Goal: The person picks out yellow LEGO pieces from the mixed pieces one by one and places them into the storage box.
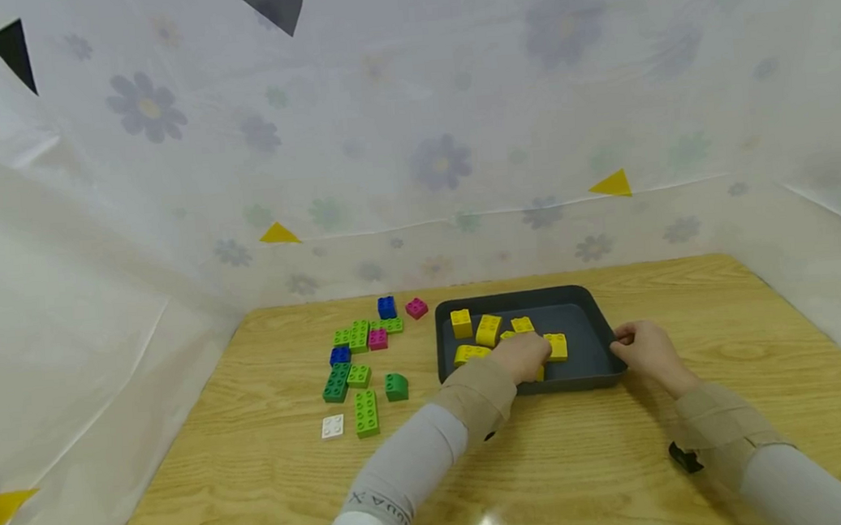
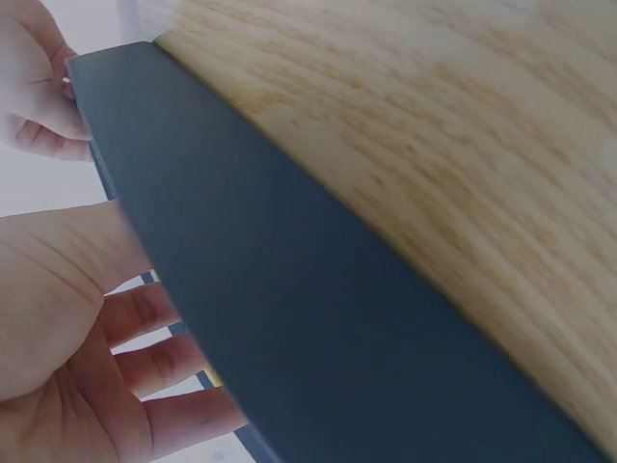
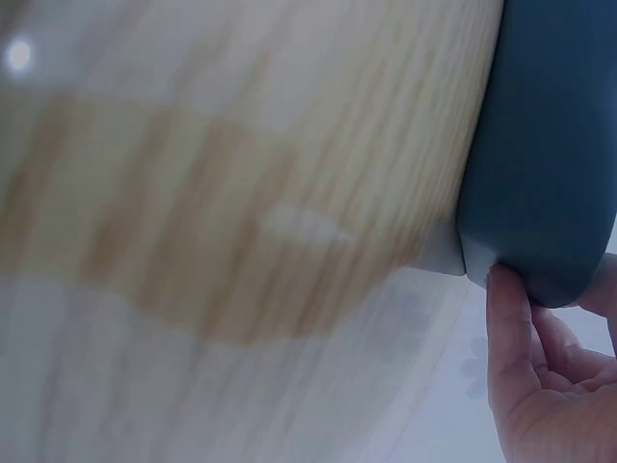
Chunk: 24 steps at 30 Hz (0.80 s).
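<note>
A dark grey tray lies on the table with several yellow toy building bricks in it. My left hand reaches over the tray's near wall, among the bricks. In the left wrist view, the spread fingers of the left hand pass behind the tray wall, which hides their tips; whether they hold a brick is not visible. My right hand pinches the tray's right rim near the front corner. The right wrist view shows the fingers of that right hand against the tray's outer wall.
Left of the tray, loose bricks lie on the wooden table: a lime green brick, a dark green brick, a blue brick, a pink brick and a white brick, among others. A patterned curtain hangs behind.
</note>
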Available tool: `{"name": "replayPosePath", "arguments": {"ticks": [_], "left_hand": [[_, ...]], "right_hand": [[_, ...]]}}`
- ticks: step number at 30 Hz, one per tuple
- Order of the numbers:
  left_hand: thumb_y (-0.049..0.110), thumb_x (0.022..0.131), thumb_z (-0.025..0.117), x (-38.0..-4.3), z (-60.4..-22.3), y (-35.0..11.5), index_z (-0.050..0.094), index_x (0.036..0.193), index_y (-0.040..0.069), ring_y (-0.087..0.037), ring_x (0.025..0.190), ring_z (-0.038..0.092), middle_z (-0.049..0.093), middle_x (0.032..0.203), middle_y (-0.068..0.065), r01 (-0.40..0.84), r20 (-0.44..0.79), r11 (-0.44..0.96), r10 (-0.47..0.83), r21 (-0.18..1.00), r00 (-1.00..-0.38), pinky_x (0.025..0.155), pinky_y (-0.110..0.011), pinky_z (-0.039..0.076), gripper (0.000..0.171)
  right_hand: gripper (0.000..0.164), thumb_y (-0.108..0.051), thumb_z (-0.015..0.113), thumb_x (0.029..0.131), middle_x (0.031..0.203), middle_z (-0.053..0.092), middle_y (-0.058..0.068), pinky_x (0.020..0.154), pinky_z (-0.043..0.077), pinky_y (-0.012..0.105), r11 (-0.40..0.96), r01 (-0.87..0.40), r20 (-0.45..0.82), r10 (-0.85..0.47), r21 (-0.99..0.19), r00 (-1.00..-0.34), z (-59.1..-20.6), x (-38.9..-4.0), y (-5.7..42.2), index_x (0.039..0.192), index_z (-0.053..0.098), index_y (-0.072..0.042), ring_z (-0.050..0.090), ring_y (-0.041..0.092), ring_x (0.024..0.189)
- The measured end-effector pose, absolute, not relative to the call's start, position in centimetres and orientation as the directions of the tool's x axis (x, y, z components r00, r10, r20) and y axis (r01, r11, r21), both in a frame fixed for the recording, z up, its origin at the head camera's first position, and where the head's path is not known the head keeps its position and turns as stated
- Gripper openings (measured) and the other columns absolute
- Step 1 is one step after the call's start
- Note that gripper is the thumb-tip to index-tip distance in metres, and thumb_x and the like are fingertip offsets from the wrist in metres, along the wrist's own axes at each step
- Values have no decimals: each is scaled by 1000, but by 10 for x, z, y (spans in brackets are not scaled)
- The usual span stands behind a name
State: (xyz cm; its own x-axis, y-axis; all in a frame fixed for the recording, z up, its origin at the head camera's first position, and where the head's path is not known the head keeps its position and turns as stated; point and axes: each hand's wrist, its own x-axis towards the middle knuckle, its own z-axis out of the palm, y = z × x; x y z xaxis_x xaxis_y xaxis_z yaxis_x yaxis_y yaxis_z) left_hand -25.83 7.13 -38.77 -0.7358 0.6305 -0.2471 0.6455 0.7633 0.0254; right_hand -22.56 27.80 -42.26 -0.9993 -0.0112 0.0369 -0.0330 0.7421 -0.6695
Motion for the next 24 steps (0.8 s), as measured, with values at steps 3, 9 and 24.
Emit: {"name": "replayPosePath", "arguments": {"ticks": [3,9,24], "left_hand": [[9,88,60,-258,-390,71,66,106,19,-6,81,57,63,98,7,639,-236,769,626,25,-743,67,-17,46,22],[8,89,59,-257,-391,72,66,107,19,-7,81,56,63,100,6,636,-238,771,622,23,-746,66,-18,46,23],[8,85,64,-264,-392,67,65,109,21,-6,91,58,62,105,10,659,-248,751,649,52,-720,69,-18,47,27]], "right_hand": [[32,-1,51,87,96,55,34,63,50,38,742,-36,42,-11,-669,-999,-423,-225,278,109,50,23,55,41,84],[32,-1,51,87,95,55,33,62,50,37,739,-34,45,-6,-673,-999,-423,-225,278,109,50,22,56,39,82],[33,-1,50,87,98,54,34,62,50,37,733,-33,41,-6,-680,-999,-424,-224,278,110,49,22,56,40,84]]}}
